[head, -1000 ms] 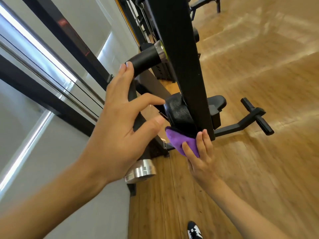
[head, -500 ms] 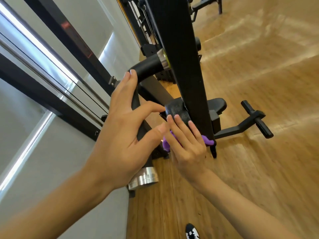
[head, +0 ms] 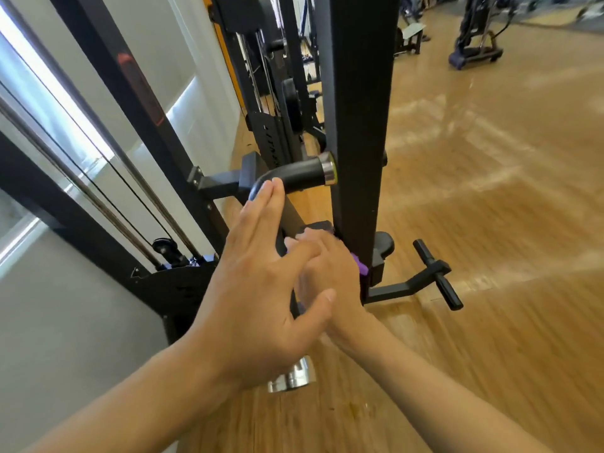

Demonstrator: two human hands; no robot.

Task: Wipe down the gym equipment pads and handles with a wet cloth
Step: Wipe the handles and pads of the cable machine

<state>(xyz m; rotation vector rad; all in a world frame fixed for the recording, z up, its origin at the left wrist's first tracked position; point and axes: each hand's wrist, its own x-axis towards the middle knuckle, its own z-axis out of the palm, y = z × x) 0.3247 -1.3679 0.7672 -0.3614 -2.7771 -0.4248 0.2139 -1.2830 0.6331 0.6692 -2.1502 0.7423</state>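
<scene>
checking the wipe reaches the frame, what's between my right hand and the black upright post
The purple cloth peeks out between the right hand and the black upright post; the head view shows it.

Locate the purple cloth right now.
Head view, centre: the purple cloth is mostly hidden under the right hand. Only a corner shows, against the black upright post, just below the small black pad.
</scene>
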